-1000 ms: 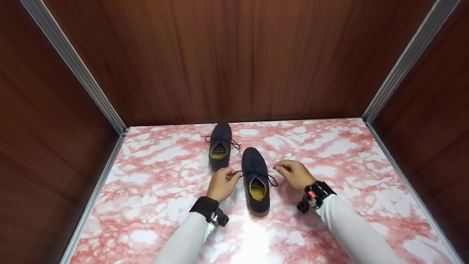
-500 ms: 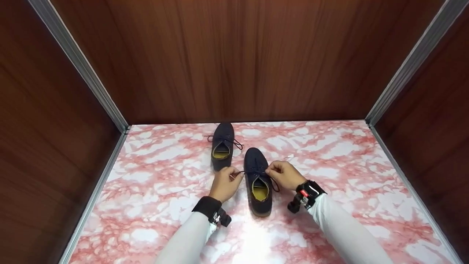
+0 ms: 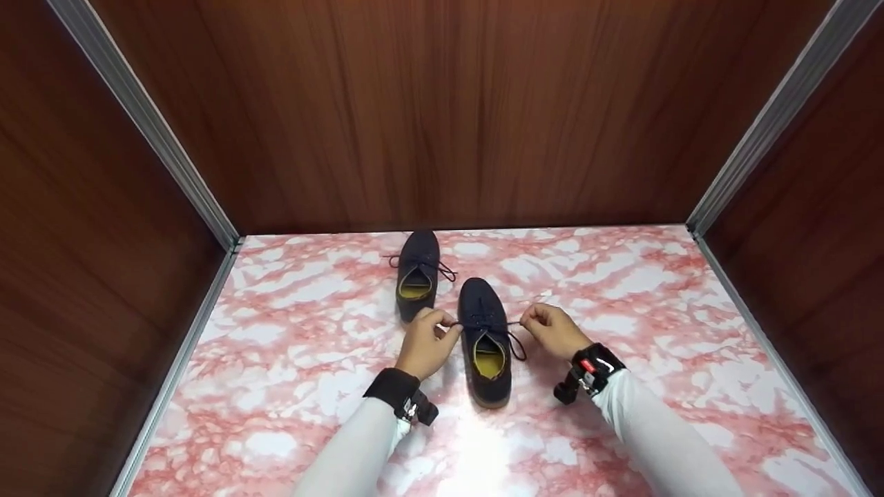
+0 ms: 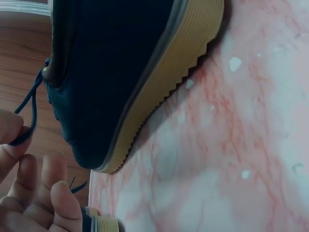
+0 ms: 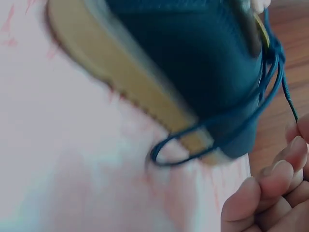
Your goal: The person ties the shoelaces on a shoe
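A dark navy lace-up shoe (image 3: 481,298) with a yellow insole stands on the floor, toe pointing away, between my hands. On its left side my left hand (image 3: 423,345) pinches a loop of the shoelace (image 4: 34,108) between thumb and finger. To the right, my right hand (image 3: 558,334) pinches a lace end (image 5: 289,99), which runs straight out from the knot. Another lace loop (image 5: 153,155) hangs down the shoe's right side in the right wrist view. The matching shoe (image 3: 420,247) stands farther back on the left, just beyond my left hand, its laces tied in a bow.
The floor (image 3: 297,331) has a red-and-white marbled surface. A brown wood-grain panel (image 3: 442,117) closes off the back, close to the far shoe's toe. Similar side panels meet it at grey metal corner strips (image 3: 766,117).
My right hand came in to the shoe, took hold of a lace end and drew it out to the right. The left hand keeps its pinch on the lace, nearly in place.
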{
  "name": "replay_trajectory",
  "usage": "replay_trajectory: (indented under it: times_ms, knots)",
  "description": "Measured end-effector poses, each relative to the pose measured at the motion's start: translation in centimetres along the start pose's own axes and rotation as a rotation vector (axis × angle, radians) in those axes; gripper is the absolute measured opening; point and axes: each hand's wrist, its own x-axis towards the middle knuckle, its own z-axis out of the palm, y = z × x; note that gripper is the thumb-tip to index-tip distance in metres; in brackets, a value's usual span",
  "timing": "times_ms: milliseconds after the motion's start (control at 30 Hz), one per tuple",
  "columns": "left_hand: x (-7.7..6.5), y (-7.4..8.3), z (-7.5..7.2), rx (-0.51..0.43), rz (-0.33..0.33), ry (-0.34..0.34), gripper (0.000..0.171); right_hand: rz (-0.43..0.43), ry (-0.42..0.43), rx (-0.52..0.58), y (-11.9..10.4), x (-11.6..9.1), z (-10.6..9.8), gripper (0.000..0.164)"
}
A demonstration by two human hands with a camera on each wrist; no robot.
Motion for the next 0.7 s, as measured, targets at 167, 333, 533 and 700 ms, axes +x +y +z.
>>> replay_trajectory:
  times_ms: [167, 333, 533, 700]
  knots:
    - [0.2, 0.4, 0.4, -0.025, 0.006, -0.032, 0.008, 0.029, 0.022, -0.091, 1.7, -0.2, -0.4, 0.014]
    - [0.5, 0.7, 0.9, -0.004, 0.030, -0.055, 0.005, 0.083, 0.026, -0.135, 2.2, -0.3, -0.1, 0.016]
    - [0.7, 0.7, 1.0, 0.042, 0.023, -0.094, 0.005, 0.119, 0.002, -0.074, 2.1, -1.2, 0.4, 0.029]
    - [0.8, 1.1, 1.0, 0.083, 0.017, -0.146, 0.007, 0.026, -0.090, -0.086, 2.3, -2.1, 0.8, 0.024]
